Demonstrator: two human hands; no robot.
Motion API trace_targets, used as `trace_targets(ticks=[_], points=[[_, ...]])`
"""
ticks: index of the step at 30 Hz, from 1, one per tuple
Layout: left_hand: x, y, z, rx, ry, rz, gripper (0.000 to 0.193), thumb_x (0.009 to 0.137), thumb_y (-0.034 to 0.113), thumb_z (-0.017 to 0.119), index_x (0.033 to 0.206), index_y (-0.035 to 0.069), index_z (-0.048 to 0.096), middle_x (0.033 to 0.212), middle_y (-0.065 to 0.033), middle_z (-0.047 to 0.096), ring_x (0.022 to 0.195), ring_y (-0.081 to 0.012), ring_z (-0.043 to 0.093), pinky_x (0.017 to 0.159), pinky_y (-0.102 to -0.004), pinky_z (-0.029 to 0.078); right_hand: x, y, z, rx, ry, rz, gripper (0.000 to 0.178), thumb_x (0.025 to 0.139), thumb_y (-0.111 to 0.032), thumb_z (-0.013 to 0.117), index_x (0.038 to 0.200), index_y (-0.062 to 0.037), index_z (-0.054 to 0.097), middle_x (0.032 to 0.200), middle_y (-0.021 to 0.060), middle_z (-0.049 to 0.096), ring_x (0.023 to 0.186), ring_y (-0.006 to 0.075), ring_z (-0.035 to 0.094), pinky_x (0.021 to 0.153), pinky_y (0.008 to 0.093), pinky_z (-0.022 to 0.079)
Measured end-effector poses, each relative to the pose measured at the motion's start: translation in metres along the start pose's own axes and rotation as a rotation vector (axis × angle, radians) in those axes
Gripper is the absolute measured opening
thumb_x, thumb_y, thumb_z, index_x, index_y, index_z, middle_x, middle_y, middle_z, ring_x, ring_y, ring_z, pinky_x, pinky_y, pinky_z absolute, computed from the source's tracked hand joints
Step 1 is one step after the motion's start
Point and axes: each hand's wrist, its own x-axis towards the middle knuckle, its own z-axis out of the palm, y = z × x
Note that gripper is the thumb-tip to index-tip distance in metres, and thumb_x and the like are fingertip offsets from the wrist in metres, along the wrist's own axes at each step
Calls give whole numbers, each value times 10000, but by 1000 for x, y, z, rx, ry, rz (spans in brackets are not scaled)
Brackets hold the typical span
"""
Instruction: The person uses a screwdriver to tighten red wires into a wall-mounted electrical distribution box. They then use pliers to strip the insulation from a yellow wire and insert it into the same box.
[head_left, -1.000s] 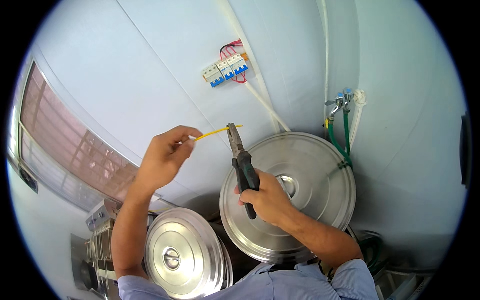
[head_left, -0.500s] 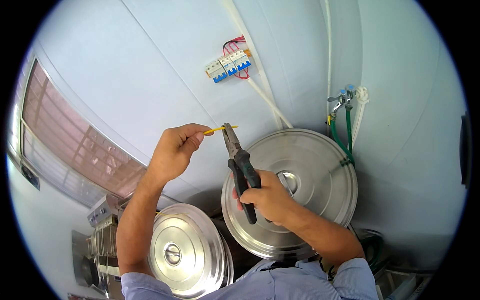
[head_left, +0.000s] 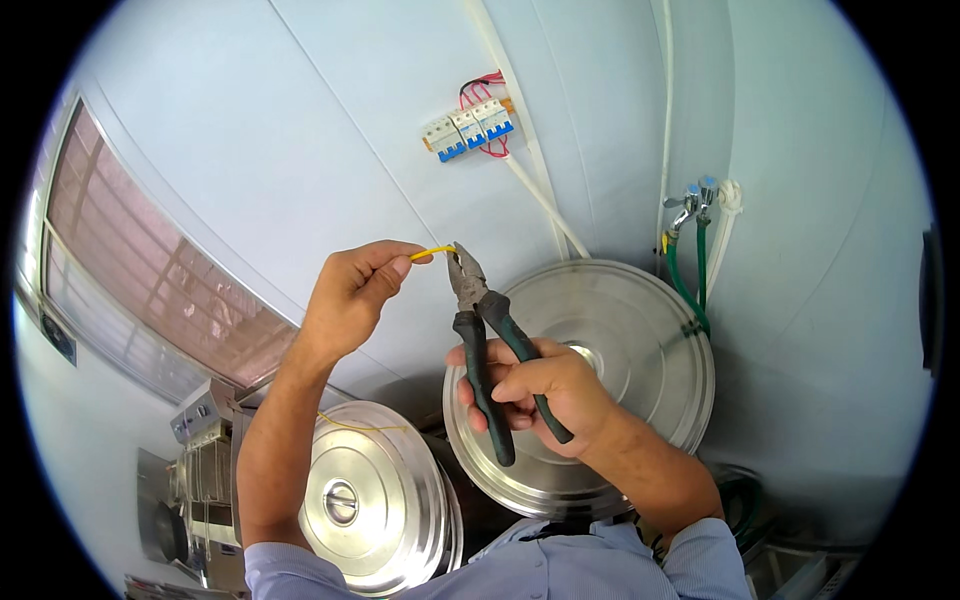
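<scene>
Now the loosely curled right hand [head_left: 563, 396] holds combination pliers [head_left: 469, 291] spread wider, apparently freeing the yellow wire [head_left: 431, 252] the left hand [head_left: 350, 295] pinches.

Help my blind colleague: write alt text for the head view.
A left hand pinches a thin yellow wire, its end at the open jaws of dark-handled metal pliers in the right hand above a large, round metal lid.

pliers [head_left: 469, 292]: dull metal | wire [head_left: 430, 253]: smooth plastic | large lid [head_left: 645, 375]: glossy metal | shirt [head_left: 570, 568]: matt cloth
</scene>
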Motion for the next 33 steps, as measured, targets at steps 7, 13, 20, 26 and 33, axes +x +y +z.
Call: trace_targets(ticks=[7, 13, 20, 26, 33], points=[[-1, 6, 4, -53, 53, 44, 224, 1004, 160, 595, 1103, 10, 728, 697, 73, 487, 642, -47, 343, 557, -217, 294, -7, -9, 6, 112, -56, 12, 551, 754, -59, 527, 1294, 50, 507, 999, 124, 644, 797, 219, 676, 564, 229, 421], [6, 6, 10, -32, 52, 32, 246, 1019, 187, 580, 1128, 9, 711, 749, 60, 509, 690, -59, 377, 610, -219, 339, -9, -14, 4, 158, -79, 0, 573, 739, -76, 528, 1300, 43, 509, 1018, 125, 650, 835, 212, 681, 554, 236, 406], [34, -30, 1, 117, 115, 206, 272, 1036, 172, 539, 1188, -10, 671, 867, 6, 611, 785, -79, 473, 750, -249, 440, 1, -19, -15, -38, 79, -97, 589, 751, -48, 519, 1333, 40, 493, 1161, 177, 650, 960, 253, 692, 611, 240, 463], [130, -65, -37, 219, 291, 195, 282, 1026, 170, 540, 1191, -11, 680, 858, -23, 634, 797, -97, 491, 776, -256, 454, -9, 28, -52, -1, 88, 71, 636, 737, -26, 520, 1371, 4, 483, 1265, 173, 633, 1092, 289, 669, 767, 286, 519], [226, -115, -43, 40, 454, 237, 285, 1023, 160, 521, 1207, 4, 675, 1075, -128, 724, 1017, -193, 640, 919, -319, 483, -53, 80, -104, 100, 427, 131, 676, 689, -45, 524, 1351, 79, 473, 1157, 210, 643, 998, 313, 670, 756, 313, 531]])
